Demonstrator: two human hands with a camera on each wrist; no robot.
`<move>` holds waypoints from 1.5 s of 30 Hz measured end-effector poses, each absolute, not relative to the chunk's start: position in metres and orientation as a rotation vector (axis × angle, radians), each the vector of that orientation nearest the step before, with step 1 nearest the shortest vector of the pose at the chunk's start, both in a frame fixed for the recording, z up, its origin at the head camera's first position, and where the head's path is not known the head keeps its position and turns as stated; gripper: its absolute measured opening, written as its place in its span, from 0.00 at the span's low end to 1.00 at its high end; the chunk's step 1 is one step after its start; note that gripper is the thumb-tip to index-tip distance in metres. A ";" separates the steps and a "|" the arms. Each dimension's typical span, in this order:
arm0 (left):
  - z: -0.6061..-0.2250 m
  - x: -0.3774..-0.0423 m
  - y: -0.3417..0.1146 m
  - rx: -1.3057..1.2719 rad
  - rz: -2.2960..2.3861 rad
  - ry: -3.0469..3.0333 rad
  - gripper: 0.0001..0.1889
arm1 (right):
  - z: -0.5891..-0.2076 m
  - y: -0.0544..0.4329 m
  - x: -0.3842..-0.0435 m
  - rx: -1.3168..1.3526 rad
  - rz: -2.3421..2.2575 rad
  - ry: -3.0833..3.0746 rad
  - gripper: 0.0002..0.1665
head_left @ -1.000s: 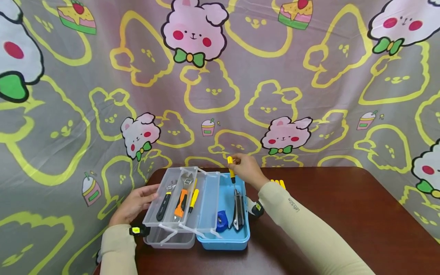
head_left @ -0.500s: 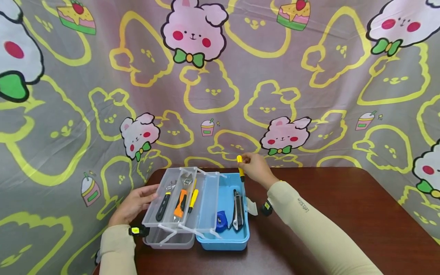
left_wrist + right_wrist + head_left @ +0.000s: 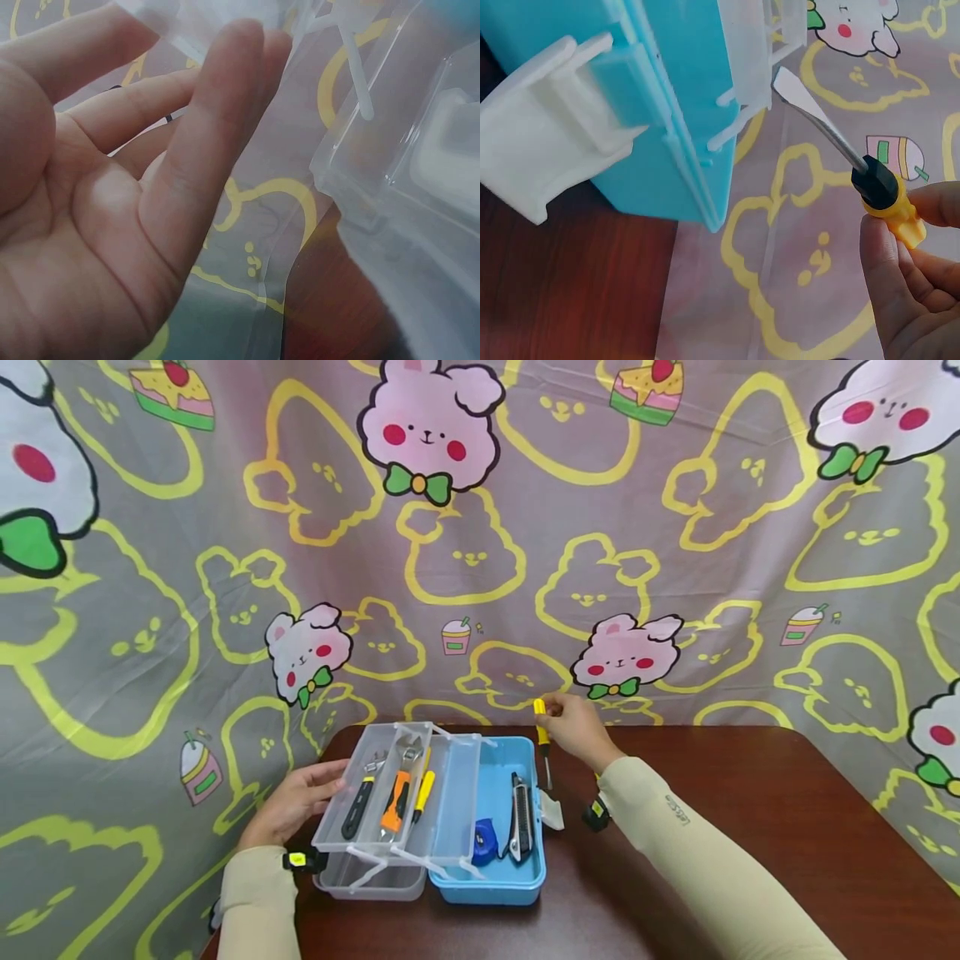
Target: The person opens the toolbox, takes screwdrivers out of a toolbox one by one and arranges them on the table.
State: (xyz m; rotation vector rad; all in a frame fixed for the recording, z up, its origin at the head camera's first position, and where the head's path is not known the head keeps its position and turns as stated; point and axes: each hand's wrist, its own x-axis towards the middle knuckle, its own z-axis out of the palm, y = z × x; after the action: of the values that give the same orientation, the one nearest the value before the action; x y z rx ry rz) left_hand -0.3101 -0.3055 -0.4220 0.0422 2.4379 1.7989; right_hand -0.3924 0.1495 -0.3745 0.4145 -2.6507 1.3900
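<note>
Screwdriver (image 3: 542, 725) points tip-down, pinched between thumb and fingers of your right hand (image 3: 576, 725), at one o'clock from the blue toolbox (image 3: 491, 894); your left hand (image 3: 298, 795), fingers fairly straight, touches the clear tray (image 3: 331, 832) at its nine o'clock.

The left forearm (image 3: 258, 902) reaches forward, its left hand (image 3: 296, 802) with fingers (image 3: 214, 157) extended — palm facing inward. The right forearm (image 3: 697, 852) slants in from the lower right, farther forward; the right hand (image 3: 576, 725) is raised — fingertips (image 3: 879, 244) drawn into a pinch.
</note>
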 end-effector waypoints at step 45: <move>-0.422 -0.312 -0.306 0.061 1.836 2.403 0.30 | -0.399 0.234 -0.395 0.277 1.224 -2.788 0.29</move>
State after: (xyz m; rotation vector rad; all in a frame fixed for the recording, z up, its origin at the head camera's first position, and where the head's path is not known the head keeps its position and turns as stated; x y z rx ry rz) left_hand -0.3119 -0.3058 -0.4224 0.0613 2.4030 1.8359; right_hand -0.3951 0.2342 -0.3987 0.2769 -2.7880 1.2240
